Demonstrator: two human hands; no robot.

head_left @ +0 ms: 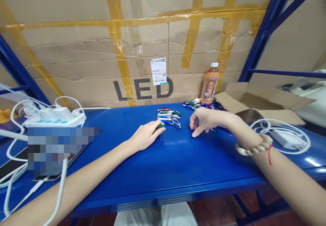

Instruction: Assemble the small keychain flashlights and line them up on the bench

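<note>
My left hand (146, 136) rests on the blue table with its fingers closed round a green keychain flashlight (160, 126), whose end shows past the fingertips. Just beyond it lies a row of small keychain flashlights (166, 116) in red, green, silver and blue, with carabiner clips towards the right. My right hand (203, 119) is low over the table to the right of the row, fingers curled and thumb down. A dark keychain flashlight (214, 130) shows partly beneath it, its middle hidden by the fingers. Behind that hand lies a loose pile of flashlights (189, 105).
An orange drink bottle (210, 85) stands at the back, beside an open cardboard box (265, 104). A white charger (287, 138) with coiled cable lies at right. A power strip (56, 119), cables and phone (52, 175) occupy the left. A large carton (142, 49) walls the back.
</note>
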